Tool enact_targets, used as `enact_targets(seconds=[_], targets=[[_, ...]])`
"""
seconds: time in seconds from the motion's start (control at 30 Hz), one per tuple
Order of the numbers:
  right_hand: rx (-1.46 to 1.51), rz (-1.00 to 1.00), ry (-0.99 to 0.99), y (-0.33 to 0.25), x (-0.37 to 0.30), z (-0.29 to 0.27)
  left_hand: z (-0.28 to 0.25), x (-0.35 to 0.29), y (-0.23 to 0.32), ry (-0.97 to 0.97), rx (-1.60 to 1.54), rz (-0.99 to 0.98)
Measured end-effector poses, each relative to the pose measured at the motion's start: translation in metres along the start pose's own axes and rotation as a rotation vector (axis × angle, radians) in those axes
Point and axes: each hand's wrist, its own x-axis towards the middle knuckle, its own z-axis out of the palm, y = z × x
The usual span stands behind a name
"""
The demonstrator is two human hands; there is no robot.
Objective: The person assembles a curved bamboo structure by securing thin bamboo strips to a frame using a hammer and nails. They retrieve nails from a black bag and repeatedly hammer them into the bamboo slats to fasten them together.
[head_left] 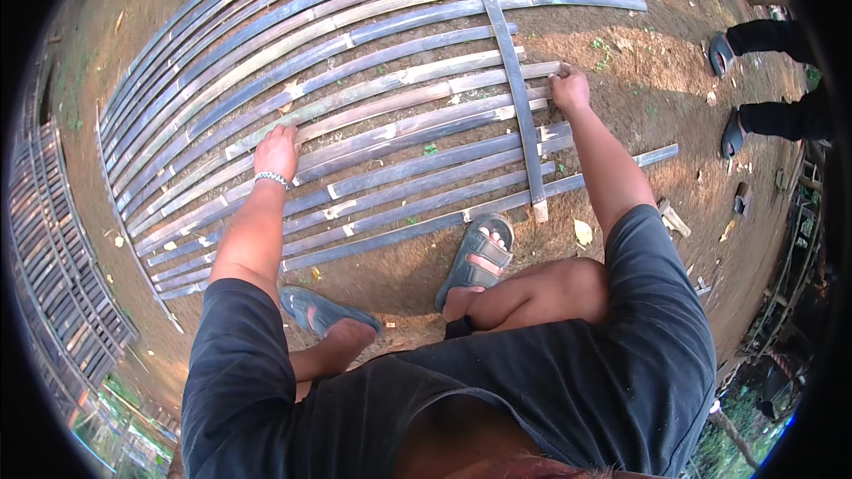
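Observation:
A row of long split-bamboo slats (382, 137) lies on the ground in front of me, grey and tan with pale nodes. A dark bamboo crosspiece (510, 62) runs over them near their right ends. My right hand (571, 90) pinches the right end of one tan bamboo slat (497, 80), just beyond that crosspiece. Farther left, my left hand (277, 157) is closed over what looks like the same slat, its fingertips partly hidden. A patterned band (272, 178) circles my left wrist.
A thin strip (133, 239) crosses the slats' left ends. Another person's legs (772, 80) in dark trousers and sandals stand at right. A finished-looking slatted bamboo panel (62, 248) lies far left. My sandalled feet (479, 257) are close to the nearest slats. Wood scraps (674, 217) and leaves litter the soil.

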Motion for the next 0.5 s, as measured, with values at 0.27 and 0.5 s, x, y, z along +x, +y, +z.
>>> enact_targets(seconds=[0.27, 0.5], targets=[[-0.119, -0.141, -0.167, -0.056, -0.071, 0.001, 0.015, -0.033, -0.069, -0.038, 0.104, -0.111], [-0.299, -0.068, -0.124, -0.01, -0.049, -0.015, 0.018, -0.059, -0.032, 0.163, -0.155, -0.04]])
